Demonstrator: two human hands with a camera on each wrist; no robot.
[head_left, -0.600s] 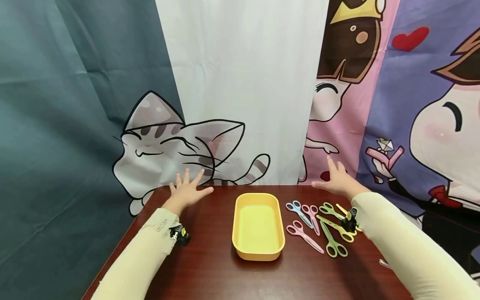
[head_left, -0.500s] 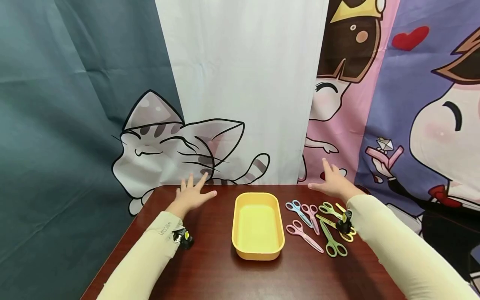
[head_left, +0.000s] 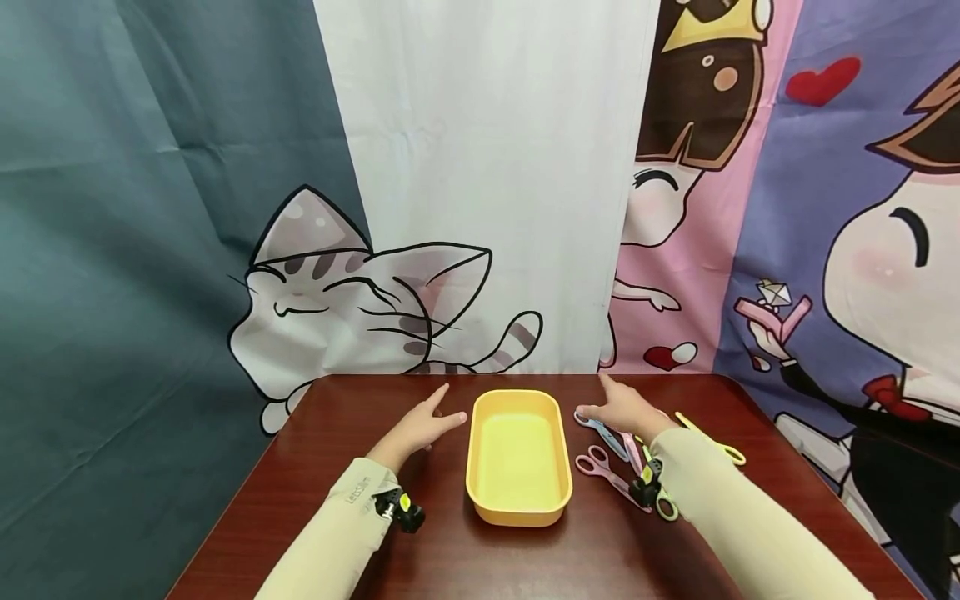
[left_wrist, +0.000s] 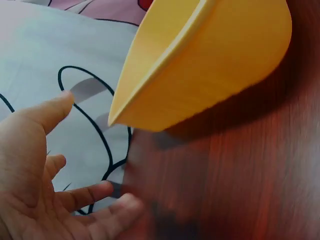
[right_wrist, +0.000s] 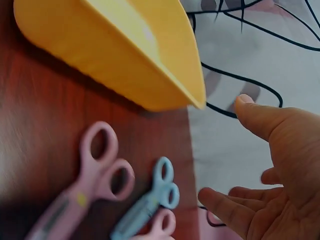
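Note:
Just left of a yellow plastic tray (head_left: 519, 515) my left hand (head_left: 422, 425) hovers with thumb and forefinger stretched out, holding nothing. In the left wrist view its spread fingers (left_wrist: 85, 197) stand apart from the tray wall (left_wrist: 235, 60). My right hand (head_left: 628, 410) floats to the tray's right, above a group of children's scissors, also holding nothing. Below it lie light-blue scissors (head_left: 609, 440) and pink scissors (head_left: 600, 463). The right wrist view has pink scissors (right_wrist: 92, 180) and blue scissors (right_wrist: 150, 202) near the loosely bent right hand (right_wrist: 285, 180). My right arm partly covers green scissors (head_left: 666, 507).
Yellow scissors (head_left: 731, 454) lie farther right, beyond my right sleeve (head_left: 720, 492). Everything stands on a dark red-brown table (head_left: 300, 500). A printed cartoon curtain (head_left: 495, 167) hangs directly behind its far edge.
Both hands have come lower and inward, towards the tray from each side. My right hand and forearm now cover more of the scissors. Tray and scissors have stayed put.

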